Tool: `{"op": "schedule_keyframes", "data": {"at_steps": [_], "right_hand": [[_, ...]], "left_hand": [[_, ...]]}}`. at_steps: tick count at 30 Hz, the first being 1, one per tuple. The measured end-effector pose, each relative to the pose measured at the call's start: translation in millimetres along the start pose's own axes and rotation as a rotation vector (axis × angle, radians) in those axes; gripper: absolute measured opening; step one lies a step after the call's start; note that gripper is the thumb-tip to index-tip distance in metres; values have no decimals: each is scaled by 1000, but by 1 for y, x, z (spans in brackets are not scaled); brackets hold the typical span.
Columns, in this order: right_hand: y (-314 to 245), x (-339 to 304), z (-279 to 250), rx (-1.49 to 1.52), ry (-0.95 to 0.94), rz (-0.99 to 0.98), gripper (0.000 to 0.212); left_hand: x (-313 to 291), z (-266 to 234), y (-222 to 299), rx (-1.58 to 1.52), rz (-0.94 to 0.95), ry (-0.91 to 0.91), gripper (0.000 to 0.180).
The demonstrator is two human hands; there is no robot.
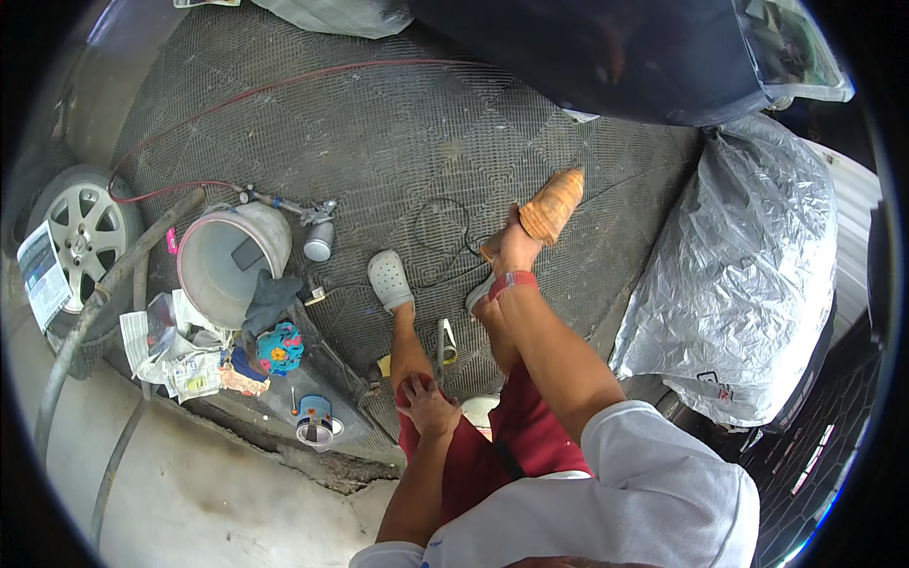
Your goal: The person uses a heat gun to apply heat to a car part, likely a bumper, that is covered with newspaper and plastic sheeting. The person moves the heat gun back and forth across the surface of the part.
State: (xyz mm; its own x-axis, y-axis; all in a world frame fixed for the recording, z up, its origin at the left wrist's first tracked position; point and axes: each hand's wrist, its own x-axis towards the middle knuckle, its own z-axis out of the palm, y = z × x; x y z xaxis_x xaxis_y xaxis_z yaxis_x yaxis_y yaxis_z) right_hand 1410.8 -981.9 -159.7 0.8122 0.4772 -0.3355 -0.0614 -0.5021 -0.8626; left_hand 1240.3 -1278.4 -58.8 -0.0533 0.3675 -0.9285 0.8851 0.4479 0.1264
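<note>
Right hand (516, 248) extended toward 12 o'clock, closed around tan ridged cloth pad (552, 204), held over grey textured floor mat (398, 142). Left hand (428, 402) resting on knee at 6 o'clock, fingers loosely curled, holding nothing. White bucket (232, 260) at 9 o'clock, spray gun (317, 237) beside it. Judged: wiping stage; next calls for firm pad contact with a surface.
</note>
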Motion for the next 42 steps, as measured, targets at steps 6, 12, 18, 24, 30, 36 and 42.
{"op": "schedule_keyframes", "data": {"at_steps": [6, 12, 18, 24, 30, 36, 42], "right_hand": [[-20, -14, 95, 35, -281, -101, 40], [-123, -61, 172, -14, -717, 17, 54], [-135, -56, 122, -209, -736, -379, 52], [-140, -65, -35, -134, -474, -355, 36], [-188, -84, -170, 53, -490, -50, 33], [-246, -91, -213, -187, -989, -379, 50], [-344, -100, -214, -576, -1408, -812, 62]], "left_hand": [[-1, -2, -2, 24, 9, 27, 72], [3, -3, -4, 34, -10, 50, 71], [-4, -24, 5, -57, 36, 94, 73], [-2, -74, 53, -722, 316, 369, 68], [-61, -209, 201, -1013, 802, -143, 87], [-111, -247, 228, -1086, 718, -320, 87], [-102, -295, 186, -1426, 577, 13, 44]]}}
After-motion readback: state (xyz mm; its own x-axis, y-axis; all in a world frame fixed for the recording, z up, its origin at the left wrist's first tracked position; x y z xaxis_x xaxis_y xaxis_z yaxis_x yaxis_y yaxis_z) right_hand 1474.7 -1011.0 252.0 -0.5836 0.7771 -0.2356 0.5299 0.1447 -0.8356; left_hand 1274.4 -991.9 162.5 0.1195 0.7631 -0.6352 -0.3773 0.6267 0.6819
